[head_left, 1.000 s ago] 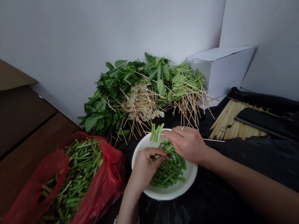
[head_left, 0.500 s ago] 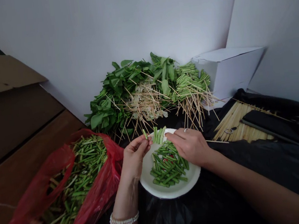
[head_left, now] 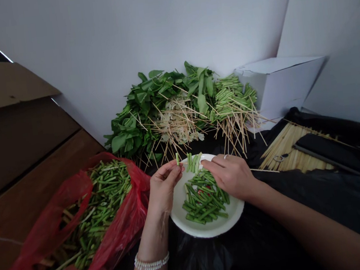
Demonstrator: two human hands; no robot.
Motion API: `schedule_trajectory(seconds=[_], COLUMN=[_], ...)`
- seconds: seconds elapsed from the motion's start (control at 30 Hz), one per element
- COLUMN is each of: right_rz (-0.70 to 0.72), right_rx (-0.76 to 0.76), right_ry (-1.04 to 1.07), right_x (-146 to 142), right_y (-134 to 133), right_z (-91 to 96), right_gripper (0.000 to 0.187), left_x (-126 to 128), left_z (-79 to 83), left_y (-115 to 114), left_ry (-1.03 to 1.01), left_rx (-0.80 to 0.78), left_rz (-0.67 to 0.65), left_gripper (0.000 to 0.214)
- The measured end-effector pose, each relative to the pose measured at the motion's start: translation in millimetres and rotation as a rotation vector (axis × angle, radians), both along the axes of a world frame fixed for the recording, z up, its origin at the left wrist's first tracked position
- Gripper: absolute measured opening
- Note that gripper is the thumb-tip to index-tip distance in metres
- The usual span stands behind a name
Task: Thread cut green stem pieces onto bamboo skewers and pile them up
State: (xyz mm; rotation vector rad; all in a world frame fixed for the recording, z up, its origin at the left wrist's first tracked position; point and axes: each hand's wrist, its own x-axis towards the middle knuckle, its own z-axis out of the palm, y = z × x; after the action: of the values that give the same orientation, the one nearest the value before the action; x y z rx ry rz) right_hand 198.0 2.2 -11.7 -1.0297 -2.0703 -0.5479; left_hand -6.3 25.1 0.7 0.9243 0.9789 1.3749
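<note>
My left hand (head_left: 168, 181) pinches a short piece of green stem (head_left: 177, 159) between thumb and fingers, held upright at the skewer's tip. My right hand (head_left: 232, 173) is closed around a thin wooden skewer (head_left: 265, 170), whose blunt end sticks out to the right. Several cut stem pieces (head_left: 193, 162) sit side by side on the skewer between my hands. Below them is a white bowl (head_left: 208, 232) with a loose pile of cut green stems (head_left: 204, 202) in it. My right hand is over the bowl's right rim.
A red plastic bag (head_left: 137, 192) of cut stems lies left, beside a cardboard box (head_left: 11, 125). Behind the bowl are leafy greens (head_left: 145, 95) and skewered stems (head_left: 229, 96). To the right are a white box (head_left: 278, 83), loose skewers (head_left: 280, 149) and a dark phone-like object (head_left: 319, 150).
The view has shifted slightly, so everything sits a little further right. The stem piece in my left hand is turned more upright. Both hands keep their hold.
</note>
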Motion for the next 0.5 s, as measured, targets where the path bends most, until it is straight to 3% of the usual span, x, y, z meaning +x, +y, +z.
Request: schedule_trajectory(seconds=[0.5], right_rz=[-0.031], right_rx=[-0.012], right_ry=[-0.012], right_x=[-0.9], right_y=[-0.6], right_z=[0.5], right_gripper=[0.029], left_x=[-0.8], left_z=[-5.4], left_y=[2.2], left_ry=[0.041], left_rx=[0.058], left_rz=[0.029], left_gripper=[0.028])
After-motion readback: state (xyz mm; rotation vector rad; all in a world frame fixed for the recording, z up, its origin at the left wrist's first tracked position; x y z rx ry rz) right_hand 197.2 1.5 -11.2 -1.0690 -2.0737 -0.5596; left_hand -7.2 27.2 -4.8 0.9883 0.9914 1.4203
